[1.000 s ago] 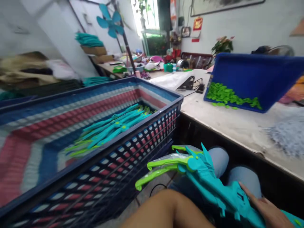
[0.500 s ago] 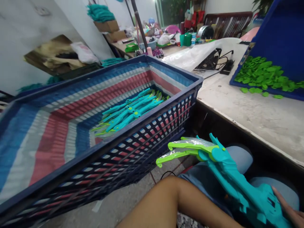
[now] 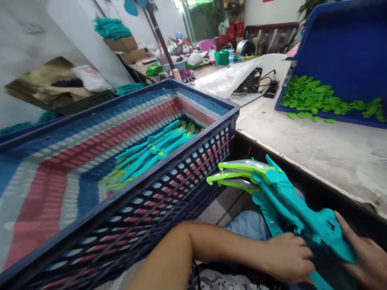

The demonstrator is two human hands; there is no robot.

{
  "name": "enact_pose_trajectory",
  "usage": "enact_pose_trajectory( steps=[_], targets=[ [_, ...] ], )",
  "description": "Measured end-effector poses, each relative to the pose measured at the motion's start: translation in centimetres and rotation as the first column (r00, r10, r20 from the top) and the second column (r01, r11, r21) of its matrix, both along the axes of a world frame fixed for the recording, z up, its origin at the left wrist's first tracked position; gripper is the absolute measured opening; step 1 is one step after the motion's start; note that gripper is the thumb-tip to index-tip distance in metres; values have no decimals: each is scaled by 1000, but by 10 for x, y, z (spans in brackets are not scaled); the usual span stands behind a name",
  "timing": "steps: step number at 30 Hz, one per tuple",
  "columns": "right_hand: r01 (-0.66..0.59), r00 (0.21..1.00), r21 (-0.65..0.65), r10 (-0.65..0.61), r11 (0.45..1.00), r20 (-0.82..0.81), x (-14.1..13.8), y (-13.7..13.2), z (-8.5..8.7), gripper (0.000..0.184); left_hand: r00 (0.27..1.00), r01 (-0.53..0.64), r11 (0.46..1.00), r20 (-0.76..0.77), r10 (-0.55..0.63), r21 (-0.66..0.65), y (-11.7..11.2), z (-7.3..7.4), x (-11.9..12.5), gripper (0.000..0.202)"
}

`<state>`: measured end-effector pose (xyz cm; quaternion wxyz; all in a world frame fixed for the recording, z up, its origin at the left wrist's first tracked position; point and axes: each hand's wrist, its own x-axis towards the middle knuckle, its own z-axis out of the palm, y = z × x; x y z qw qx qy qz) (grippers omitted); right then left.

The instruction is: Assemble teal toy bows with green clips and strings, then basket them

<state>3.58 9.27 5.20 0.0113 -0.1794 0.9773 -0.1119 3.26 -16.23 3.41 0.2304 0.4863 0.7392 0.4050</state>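
Note:
A bundle of teal plastic toy arms with lime green tips lies across my lap, tips pointing left toward the crate. My left hand is curled round the bundle's lower part from the left. My right hand presses on the bundle's thick end at the lower right, fingers closed against it. To the left stands a dark blue lattice crate lined with a red, white and blue striped sheet. Several more of the teal and green toy pieces lie on its bottom.
A worn white table edge runs just above my lap. On it a tilted blue bin spills green plastic discs. A small black fan with cables and clutter sit further back.
My left hand has come into view and taken hold of the bundle. The bundle has lifted slightly and the view has shifted a little to the right.

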Motion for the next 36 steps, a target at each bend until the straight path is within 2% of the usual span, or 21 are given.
enact_pose_trajectory(
  steps=[1, 2, 4, 6, 9, 13, 15, 17, 19, 21, 24, 26, 28, 30, 32, 33, 36],
  targets=[
    [1, 1000, 28, -1, 1000, 15, -8, -7, 6, 90, 983, 22, 999, -183, -27, -33, -10, 4, -7, 23],
    [7, 999, 65, -10, 998, 32, -15, -13, 11, 91, 955, 14, 998, -296, -30, -57, -18, 8, -14, 31],
    [31, 997, 140, -40, 990, 65, -29, -25, 19, 95, 927, -31, 993, -375, -15, -117, -26, 12, -26, 56],
    [59, 993, 208, -79, 976, 90, -35, -33, 22, 97, 938, -24, 973, -341, -57, -230, -25, 13, -33, 78],
    [55, 988, 258, -91, 965, 128, -26, -40, 19, 99, 958, 42, 924, -246, -145, -381, -23, 12, -24, 88],
    [7, 971, 232, -62, 973, 231, 15, -51, 16, 105, 987, -24, 887, -151, -52, -461, -41, 18, 8, 81],
    [-22, 963, 159, -22, 987, 269, 32, -55, 17, 106, 995, -28, 886, -95, -18, -463, -53, 27, 17, 74],
    [-31, 967, 53, 16, 998, 255, 39, -55, 22, 98, 999, -21, 898, -35, 6, -440, -61, 39, 16, 63],
    [-15, 983, -39, 22, 999, 181, 37, -49, 30, 79, 997, -61, 923, 18, 73, -380, -64, 50, 8, 45],
    [-6, 1000, -100, 8, 995, 23, 29, -41, 42, 57, 974, -171, 945, 95, 204, -279, -61, 57, -5, 34],
    [-16, 964, -161, -28, 987, -266, 15, -33, 71, 48, 863, -375, 922, 326, 387, -102, -43, 68, -28, 47],
    [-15, 906, -231, -85, 973, -415, 7, -36, 94, 49, 793, -436, 896, 504, 342, 79, -20, 83, -44, 67],
    [-6, 827, -319, -175, 948, -535, -3, -44, 115, 49, 786, -448, 835, 586, 197, 321, 10, 108, -59, 78],
    [-4, 717, -404, -279, 915, -639, -16, -54, 131, 47, 812, -454, 728, 574, 102, 513, 39, 141, -74, 74],
    [0, 611, -493, -391, 870, -689, -32, -64, 140, 45, 837, -457, 641, 542, 75, 617, 63, 175, -87, 68],
    [0, 573, -543, -445, 840, -688, -41, -68, 143, 45, 851, -449, 615, 520, 72, 649, 72, 190, -93, 67],
    [-25, 550, -663, -544, 748, -634, -64, -80, 154, 49, 906, -382, 593, 413, 90, 709, 85, 224, -108, 72]
  ],
)
